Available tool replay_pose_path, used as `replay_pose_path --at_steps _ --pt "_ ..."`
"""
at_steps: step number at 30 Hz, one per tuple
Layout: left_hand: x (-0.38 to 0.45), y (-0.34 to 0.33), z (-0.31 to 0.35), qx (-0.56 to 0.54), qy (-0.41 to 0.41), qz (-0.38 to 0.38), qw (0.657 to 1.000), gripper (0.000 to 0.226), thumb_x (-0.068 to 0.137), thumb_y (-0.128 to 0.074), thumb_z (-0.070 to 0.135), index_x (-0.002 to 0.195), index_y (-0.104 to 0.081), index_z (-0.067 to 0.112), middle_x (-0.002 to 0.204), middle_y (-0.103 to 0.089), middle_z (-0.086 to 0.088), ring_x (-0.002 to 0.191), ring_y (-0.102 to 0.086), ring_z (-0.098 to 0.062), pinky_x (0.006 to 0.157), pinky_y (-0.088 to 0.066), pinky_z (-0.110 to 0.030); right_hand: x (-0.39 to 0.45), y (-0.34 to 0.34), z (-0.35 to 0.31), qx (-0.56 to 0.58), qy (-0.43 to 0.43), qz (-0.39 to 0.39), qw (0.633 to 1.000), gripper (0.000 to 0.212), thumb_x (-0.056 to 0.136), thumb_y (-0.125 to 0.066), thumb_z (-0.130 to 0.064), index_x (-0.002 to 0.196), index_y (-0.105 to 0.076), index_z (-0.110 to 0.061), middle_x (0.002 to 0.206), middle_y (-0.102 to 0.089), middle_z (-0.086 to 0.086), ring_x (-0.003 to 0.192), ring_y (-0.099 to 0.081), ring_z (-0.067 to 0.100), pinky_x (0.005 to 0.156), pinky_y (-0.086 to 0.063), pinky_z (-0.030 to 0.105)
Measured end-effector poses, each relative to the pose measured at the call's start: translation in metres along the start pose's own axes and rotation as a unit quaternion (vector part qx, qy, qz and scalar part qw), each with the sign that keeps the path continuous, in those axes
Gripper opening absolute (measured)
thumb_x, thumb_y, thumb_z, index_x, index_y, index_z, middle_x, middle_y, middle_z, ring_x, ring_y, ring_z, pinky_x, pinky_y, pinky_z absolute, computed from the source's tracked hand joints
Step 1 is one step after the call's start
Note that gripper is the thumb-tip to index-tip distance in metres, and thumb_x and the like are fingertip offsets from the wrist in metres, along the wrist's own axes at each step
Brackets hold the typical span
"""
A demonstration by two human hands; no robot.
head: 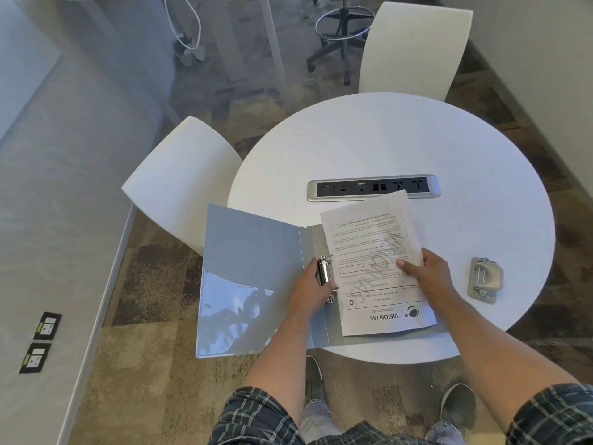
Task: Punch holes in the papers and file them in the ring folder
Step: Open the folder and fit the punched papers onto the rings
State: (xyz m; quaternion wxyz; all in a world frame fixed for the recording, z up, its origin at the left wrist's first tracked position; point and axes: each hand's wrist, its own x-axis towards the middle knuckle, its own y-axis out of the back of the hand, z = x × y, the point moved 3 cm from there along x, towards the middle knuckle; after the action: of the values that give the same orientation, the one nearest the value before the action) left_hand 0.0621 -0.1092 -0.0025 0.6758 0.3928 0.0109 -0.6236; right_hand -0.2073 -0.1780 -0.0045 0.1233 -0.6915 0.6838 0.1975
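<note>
The person is standing at a round white table [417, 139], both bare forearms reaching forward and down from plaid sleeves, and the grey ring folder [253, 284] is lying wide open at the near-left edge, its left cover hanging out past the rim of the table. The left hand [313, 289] is coming in from the lower left with the wrist fairly straight, fingers curling round the metal ring mechanism [324, 271] at the folder's spine; it is gripping that clip, though whether the rings are parted or closed is not clear from here. The right hand [428, 273] is angling in from the right, thumb lying on top of the stack of printed papers [375, 261] and the other fingers tucked underneath the right edge, so it is pinching the stack. The papers are sitting over the folder's right half, slightly tilted, their left edge just beside the rings, the printing upside down to the wearer with a logo heading at the near end. Over to the right, well apart from the folder, a silver hole punch [485, 279] is resting on the tabletop by itself. Beyond the papers, a recessed power socket strip [373, 187] is running across the middle of the table. Two white chairs, one at the left [179, 181] and one at the far side [414, 49], are standing against the table.
</note>
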Motion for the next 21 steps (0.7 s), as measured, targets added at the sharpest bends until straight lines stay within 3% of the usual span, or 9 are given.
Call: replay_pose_path --at_steps 2,5,7,11,13,16,18,21 --pt "0.001 0.0 -0.001 -0.021 0.01 -0.001 1.0 0.061 0.097 -0.062 0.021 0.154 -0.037 0.021 0.144 -0.054 0.003 0.112 -0.049 -0.004 0.089 -0.037 -0.018 -0.002 -0.002 -0.001 0.008 0.0 -0.009 1.0 0.027 0.081 -0.083 -0.008 0.107 -0.074 -0.009 0.097 -0.08 0.007 0.092 -0.077 0.029 0.076 -0.062 0.038" --pt "0.006 0.0 -0.003 -0.051 0.022 0.012 0.998 0.058 0.102 -0.054 0.027 0.156 -0.035 0.022 0.153 -0.047 0.006 0.134 -0.049 -0.01 0.099 -0.035 -0.019 -0.005 -0.009 -0.005 0.01 0.006 -0.024 1.0 0.024 0.082 -0.082 -0.007 0.104 -0.074 -0.012 0.094 -0.08 0.002 0.09 -0.077 0.025 0.066 -0.061 0.029" --pt "0.008 -0.001 -0.004 -0.07 0.031 0.016 0.997 0.055 0.102 -0.052 0.031 0.154 -0.038 0.021 0.152 -0.048 0.007 0.137 -0.048 -0.012 0.107 -0.037 -0.024 -0.005 -0.013 -0.004 0.002 0.01 -0.028 1.0 0.025 0.082 -0.082 -0.009 0.105 -0.074 -0.011 0.096 -0.08 0.003 0.091 -0.077 0.026 0.073 -0.062 0.035" --pt "0.008 0.0 -0.003 -0.102 0.019 0.028 0.994 0.045 0.102 -0.056 0.027 0.147 -0.05 0.023 0.129 -0.058 0.018 0.115 -0.057 -0.004 0.085 -0.041 -0.012 -0.001 -0.011 -0.001 0.003 0.003 -0.034 0.999 0.03 0.08 -0.085 -0.013 0.108 -0.074 -0.011 0.1 -0.08 0.006 0.094 -0.077 0.029 0.085 -0.062 0.049" --pt "0.011 -0.002 -0.006 -0.115 0.023 0.031 0.993 0.05 0.1 -0.059 0.029 0.149 -0.047 0.026 0.136 -0.06 0.014 0.118 -0.057 -0.004 0.092 -0.043 -0.014 -0.001 -0.007 -0.005 0.014 0.003 -0.04 0.999 0.032 0.079 -0.085 -0.011 0.109 -0.074 -0.011 0.101 -0.08 0.008 0.093 -0.077 0.031 0.084 -0.061 0.05" --pt "0.016 -0.005 -0.011 -0.089 0.036 0.042 0.994 0.051 0.095 -0.06 0.038 0.145 -0.051 0.033 0.136 -0.062 0.014 0.124 -0.058 -0.005 0.107 -0.046 -0.028 -0.003 -0.001 -0.013 0.039 0.002 -0.039 0.998 0.033 0.078 -0.084 -0.007 0.109 -0.074 -0.009 0.098 -0.08 0.008 0.09 -0.077 0.031 0.077 -0.062 0.042" --pt "0.017 -0.005 -0.007 -0.089 0.027 0.059 0.994 0.041 0.094 -0.06 0.042 0.135 -0.06 0.035 0.123 -0.07 0.017 0.114 -0.064 -0.002 0.098 -0.052 -0.027 -0.002 0.0 -0.015 0.051 -0.002 -0.042 0.998 0.034 0.078 -0.084 -0.005 0.11 -0.073 -0.007 0.098 -0.08 0.009 0.09 -0.077 0.033 0.077 -0.062 0.042" --pt "0.014 0.0 0.006 -0.115 0.015 0.094 0.989 0.019 0.099 -0.056 0.034 0.107 -0.073 0.03 0.088 -0.072 0.019 0.086 -0.067 -0.004 0.07 -0.049 -0.019 -0.002 -0.003 -0.013 0.052 -0.01 -0.049 0.997 0.036 0.077 -0.085 -0.004 0.11 -0.073 -0.006 0.101 -0.079 0.01 0.092 -0.076 0.035 0.084 -0.061 0.05"
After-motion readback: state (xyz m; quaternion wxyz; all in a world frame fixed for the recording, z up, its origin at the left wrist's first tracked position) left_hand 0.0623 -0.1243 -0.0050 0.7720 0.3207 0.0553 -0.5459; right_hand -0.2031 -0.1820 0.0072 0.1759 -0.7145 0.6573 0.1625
